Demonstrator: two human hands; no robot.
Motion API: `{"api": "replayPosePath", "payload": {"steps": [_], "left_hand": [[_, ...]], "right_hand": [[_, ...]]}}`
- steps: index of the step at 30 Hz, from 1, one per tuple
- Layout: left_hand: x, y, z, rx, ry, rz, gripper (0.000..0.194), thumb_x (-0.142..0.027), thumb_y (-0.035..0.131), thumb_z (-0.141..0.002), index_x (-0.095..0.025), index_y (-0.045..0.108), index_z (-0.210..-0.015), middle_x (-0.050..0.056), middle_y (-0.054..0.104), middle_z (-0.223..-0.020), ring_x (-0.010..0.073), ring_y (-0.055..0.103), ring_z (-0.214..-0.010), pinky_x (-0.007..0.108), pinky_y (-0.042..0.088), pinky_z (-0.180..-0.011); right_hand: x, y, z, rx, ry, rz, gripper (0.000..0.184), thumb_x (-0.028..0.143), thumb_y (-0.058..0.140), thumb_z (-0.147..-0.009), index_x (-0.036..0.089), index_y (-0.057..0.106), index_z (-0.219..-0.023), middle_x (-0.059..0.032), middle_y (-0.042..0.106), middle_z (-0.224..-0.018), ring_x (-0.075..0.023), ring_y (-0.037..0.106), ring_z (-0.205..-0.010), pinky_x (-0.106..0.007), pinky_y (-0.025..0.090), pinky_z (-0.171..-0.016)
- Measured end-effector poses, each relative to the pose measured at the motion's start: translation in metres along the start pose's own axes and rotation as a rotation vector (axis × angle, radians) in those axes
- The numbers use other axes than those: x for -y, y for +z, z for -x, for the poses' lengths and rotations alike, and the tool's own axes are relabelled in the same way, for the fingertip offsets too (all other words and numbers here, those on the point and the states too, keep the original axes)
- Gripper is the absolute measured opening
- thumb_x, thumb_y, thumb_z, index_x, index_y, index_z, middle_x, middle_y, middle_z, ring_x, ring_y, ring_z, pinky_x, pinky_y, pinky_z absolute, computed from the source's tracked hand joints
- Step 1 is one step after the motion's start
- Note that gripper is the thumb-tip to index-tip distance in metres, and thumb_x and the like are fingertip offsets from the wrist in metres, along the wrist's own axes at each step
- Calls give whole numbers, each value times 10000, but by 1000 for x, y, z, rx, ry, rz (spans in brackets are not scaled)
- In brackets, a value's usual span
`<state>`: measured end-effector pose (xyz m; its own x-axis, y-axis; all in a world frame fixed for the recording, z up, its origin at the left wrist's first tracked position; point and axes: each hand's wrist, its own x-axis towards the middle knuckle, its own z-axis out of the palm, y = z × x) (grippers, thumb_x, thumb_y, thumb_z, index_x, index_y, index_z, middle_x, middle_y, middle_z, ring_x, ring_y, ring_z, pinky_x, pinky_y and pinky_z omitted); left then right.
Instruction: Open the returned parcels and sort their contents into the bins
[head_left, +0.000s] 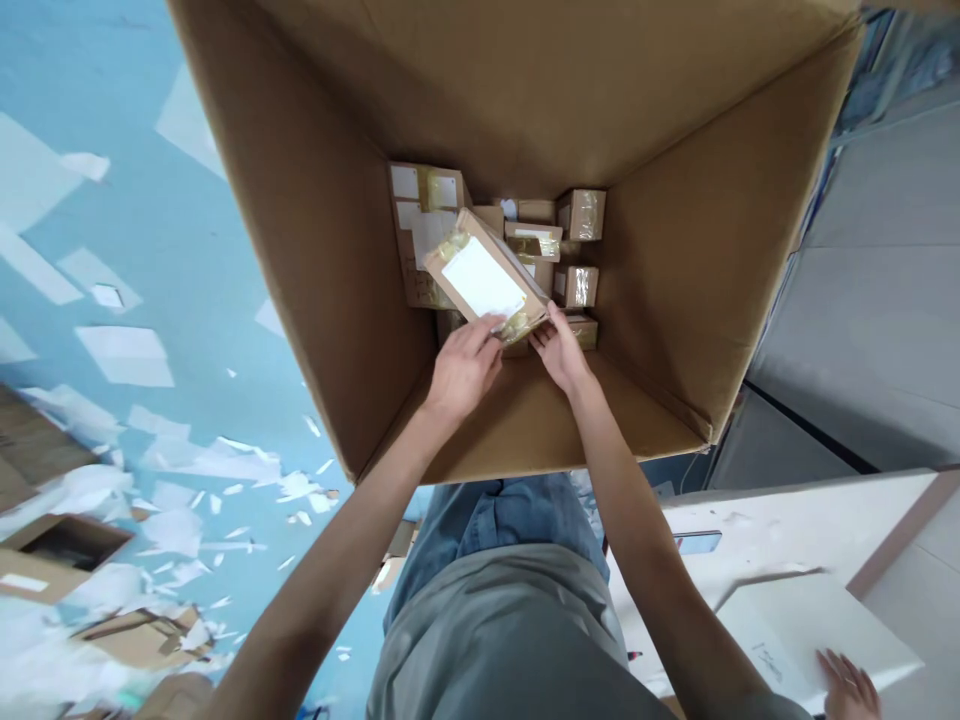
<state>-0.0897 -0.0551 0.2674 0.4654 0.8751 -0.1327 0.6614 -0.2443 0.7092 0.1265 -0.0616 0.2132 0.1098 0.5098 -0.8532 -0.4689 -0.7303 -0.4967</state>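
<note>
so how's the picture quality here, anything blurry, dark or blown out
Head view: the large carton's inner walls are shadowed; the white label on the held box looks washed out, with no readable print; tape on small boxes inside catches glare; paper scraps at the left look smeared; the wide lens seems to stretch the edges.

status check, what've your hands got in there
Both hands, left and right, on near end of tilted labeled box, inside large carton. Other small boxes around and below it.
</note>
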Motion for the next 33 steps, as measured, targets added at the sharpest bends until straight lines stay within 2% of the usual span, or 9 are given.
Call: {"api": "replayPosePath", "payload": {"steps": [4,7,9,11,14,23,26,30,33], "left_hand": [[50,-7,-1,-28,-262,-77,201,-210,598,-1080,-241,793,-1043,116,685,-1639,357,567,-1599,542,513,-1294],[89,5,-1,27,-508,-53,202,-203,599,-1038,-240,790,-985,116,671,-1642,378,571,-1570,544,509,-1291],[107,17,0,53,-631,19,177,-184,613,-1000,-247,777,-977,108,682,-1609,364,637,-1480,531,525,-1275],[120,28,1,-16,-708,106,176,-175,642,-972,-238,772,-1073,133,668,-1593,354,662,-1446,526,518,-1292],[132,40,0,-212,-806,161,395,-157,695,-930,-173,713,-1325,230,603,-1606,400,586,-1550,580,442,-1367],[139,67,-15,-413,-995,94,981,-136,852,-796,-89,430,-1680,324,435,-1722,497,442,-1663,648,362,-1407],[132,75,-17,-384,-911,117,806,-177,791,-889,-115,517,-1644,291,536,-1651,468,521,-1607,622,405,-1381],[123,89,-17,-307,-777,289,529,-336,716,-1044,-179,653,-1545,212,683,-1470,352,726,-1345,498,565,-1226],[116,95,-15,-326,-822,347,539,-444,736,-1061,-219,673,-1546,180,716,-1412,315,763,-1244,469,595,-1167]], "right_hand": [[-16,35,-33,92,82,118,633,644,720,-1011,334,673,-1561,-30,603,-1764,-257,561,-1639,-503,480,-1354],[-32,55,-55,108,102,361,759,584,769,-1029,235,598,-1681,-127,490,-1850,-278,512,-1689,-500,424,-1389],[-42,63,-65,116,66,473,807,566,841,-996,170,624,-1665,-184,524,-1817,-296,513,-1692,-472,382,-1413],[-51,67,-72,110,-10,591,810,560,888,-963,153,665,-1626,-203,589,-1761,-321,547,-1669,-476,390,-1411],[-64,70,-77,111,-131,820,782,570,882,-973,155,685,-1606,-218,652,-1697,-363,621,-1608,-527,460,-1369],[-99,93,-76,176,-129,1008,544,425,760,-1086,164,702,-1558,-198,783,-1524,-366,728,-1477,-507,541,-1291],[-99,92,-76,91,-104,1054,566,354,676,-1111,96,625,-1611,-247,730,-1581,-385,701,-1499,-528,522,-1305],[-90,74,-81,-94,-128,993,965,472,819,-1011,34,392,-1758,-308,504,-1785,-403,524,-1668,-522,436,-1380],[-80,60,-85,-65,-161,924,1004,533,891,-938,84,457,-1725,-270,559,-1751,-386,534,-1655,-496,423,-1388]]}}
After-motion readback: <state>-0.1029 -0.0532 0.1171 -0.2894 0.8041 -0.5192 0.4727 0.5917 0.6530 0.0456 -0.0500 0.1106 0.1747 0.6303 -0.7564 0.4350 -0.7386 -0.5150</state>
